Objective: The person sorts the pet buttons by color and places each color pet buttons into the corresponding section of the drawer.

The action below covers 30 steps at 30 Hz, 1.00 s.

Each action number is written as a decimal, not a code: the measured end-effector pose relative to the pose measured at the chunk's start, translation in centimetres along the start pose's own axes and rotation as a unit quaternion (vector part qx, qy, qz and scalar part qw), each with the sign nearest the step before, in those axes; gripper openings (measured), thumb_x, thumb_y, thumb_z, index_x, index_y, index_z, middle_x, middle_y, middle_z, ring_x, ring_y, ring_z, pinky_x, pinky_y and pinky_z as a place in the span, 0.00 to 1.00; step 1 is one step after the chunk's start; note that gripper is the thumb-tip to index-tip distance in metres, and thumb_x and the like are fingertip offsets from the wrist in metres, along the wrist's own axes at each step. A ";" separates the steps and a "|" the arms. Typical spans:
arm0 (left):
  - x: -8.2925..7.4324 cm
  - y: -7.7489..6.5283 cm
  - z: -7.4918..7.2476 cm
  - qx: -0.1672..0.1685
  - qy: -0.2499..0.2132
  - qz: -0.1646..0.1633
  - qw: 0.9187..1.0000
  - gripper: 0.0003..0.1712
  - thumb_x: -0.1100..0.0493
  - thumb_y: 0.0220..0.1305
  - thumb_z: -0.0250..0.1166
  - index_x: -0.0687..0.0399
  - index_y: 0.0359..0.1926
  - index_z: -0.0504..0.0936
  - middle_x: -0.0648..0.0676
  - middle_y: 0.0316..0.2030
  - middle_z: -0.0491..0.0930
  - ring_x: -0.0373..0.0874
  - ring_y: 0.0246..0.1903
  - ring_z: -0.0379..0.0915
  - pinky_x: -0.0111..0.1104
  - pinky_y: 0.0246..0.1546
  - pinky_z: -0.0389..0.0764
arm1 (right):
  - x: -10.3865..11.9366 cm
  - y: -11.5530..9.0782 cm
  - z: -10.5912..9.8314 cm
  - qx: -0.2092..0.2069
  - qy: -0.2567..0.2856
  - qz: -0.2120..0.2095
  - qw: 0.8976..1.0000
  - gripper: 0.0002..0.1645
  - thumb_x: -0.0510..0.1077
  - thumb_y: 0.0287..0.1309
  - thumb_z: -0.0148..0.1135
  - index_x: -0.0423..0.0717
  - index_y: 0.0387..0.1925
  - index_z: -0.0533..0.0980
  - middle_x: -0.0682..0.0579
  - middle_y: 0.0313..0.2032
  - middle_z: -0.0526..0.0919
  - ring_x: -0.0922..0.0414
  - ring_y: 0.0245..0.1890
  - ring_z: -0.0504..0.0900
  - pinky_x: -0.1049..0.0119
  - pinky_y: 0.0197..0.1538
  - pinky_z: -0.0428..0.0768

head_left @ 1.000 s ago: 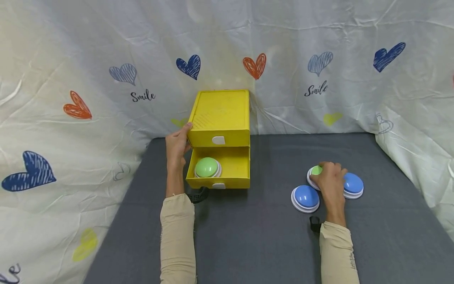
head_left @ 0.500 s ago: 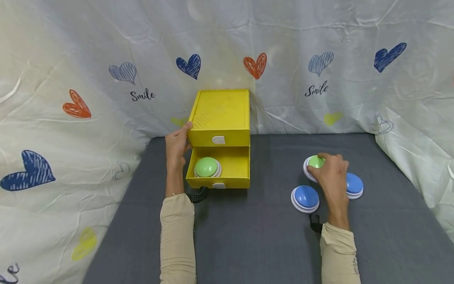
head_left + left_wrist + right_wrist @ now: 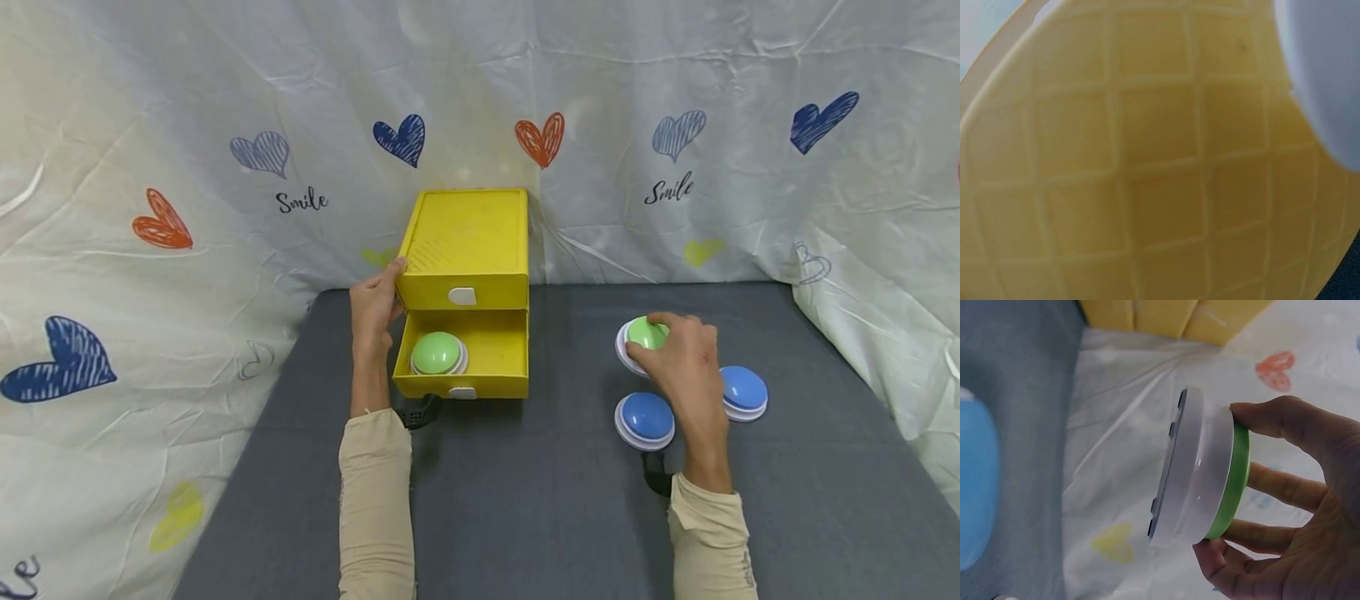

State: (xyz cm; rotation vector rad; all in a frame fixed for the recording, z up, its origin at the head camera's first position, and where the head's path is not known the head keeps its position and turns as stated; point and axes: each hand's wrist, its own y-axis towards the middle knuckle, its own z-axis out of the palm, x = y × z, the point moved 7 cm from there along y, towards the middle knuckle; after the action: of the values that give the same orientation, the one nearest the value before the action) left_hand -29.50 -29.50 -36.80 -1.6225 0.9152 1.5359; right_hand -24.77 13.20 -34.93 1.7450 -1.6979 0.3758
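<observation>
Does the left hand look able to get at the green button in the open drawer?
Probably yes. The drawer stands pulled out, the head view shows nothing covering the green button, and the left hand is close by. It would likely have to come off the yellow box first.

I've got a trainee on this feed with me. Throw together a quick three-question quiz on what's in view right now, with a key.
1. What colour is the dome of the button held in the right hand?
A) blue
B) green
C) yellow
2. True or false: the lower drawer is pulled open, and a green-domed button sits inside it.
3. Count: how many blue-domed buttons lie on the dark tabletop?

Key:
1. B
2. True
3. Two
</observation>
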 end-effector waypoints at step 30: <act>-0.1 -0.2 0.1 0.002 -0.006 0.013 1.000 0.33 0.32 0.44 0.66 0.57 0.15 0.71 0.52 0.18 0.72 0.39 0.08 0.56 0.36 0.41 0.78 | 7.9 0.1 1.2 0.037 0.036 -0.093 0.994 0.24 0.51 0.42 0.67 0.47 0.44 0.80 0.45 0.42 0.77 0.48 0.39 0.66 0.61 0.31 0.67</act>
State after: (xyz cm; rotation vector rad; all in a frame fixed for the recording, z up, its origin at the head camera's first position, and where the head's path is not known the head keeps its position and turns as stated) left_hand -29.35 -29.34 -36.72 -1.6014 0.9366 1.5592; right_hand -24.28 6.32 -30.81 1.9020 -1.4746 0.4157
